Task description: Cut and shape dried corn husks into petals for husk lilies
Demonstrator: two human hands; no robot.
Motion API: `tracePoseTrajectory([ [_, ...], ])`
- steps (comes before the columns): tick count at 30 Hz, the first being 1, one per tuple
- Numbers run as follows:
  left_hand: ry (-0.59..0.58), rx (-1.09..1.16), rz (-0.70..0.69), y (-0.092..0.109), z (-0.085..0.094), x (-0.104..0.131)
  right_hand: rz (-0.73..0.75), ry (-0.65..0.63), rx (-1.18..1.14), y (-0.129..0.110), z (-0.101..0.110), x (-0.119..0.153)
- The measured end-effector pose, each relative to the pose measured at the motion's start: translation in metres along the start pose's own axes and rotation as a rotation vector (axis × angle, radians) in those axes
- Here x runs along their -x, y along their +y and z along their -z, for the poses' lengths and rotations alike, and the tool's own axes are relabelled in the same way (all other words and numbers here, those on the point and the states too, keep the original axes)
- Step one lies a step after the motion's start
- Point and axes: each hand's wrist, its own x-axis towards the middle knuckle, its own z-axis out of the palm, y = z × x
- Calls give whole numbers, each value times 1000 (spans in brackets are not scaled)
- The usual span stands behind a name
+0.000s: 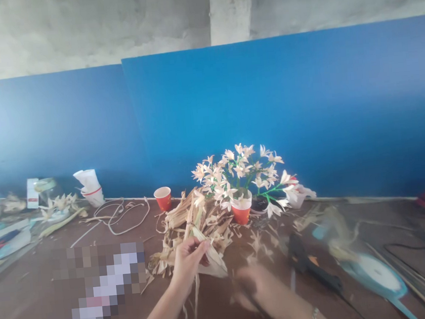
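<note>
My left hand point(187, 262) is closed on a pale dried corn husk point(214, 259), pinched between thumb and fingers, its pointed end turned toward my right hand. Motion blurs my right hand point(266, 289), which is curled around a dark slim tool point(252, 302) whose exact kind I cannot make out. The tool's end lies close to the husk's tip; whether they touch is unclear. Behind my left hand spreads a heap of dried husks point(181, 227). White husk flowers point(241, 169) on green stems stand in a red and white paper cup point(241, 214) beyond it.
A black glue gun point(311, 265) with a cord lies right of my right hand, near a blurred white roll point(379, 274). Another red cup point(163, 199) and a white cable point(128, 221) sit at the back left. A blue partition point(267, 100) bounds the brown table.
</note>
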Motion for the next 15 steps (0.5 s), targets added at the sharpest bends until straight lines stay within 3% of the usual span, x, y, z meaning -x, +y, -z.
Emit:
tracePoseTrajectory([
  [15, 8, -31, -64, -4, 0, 3, 17, 28, -27, -3, 2, 3],
])
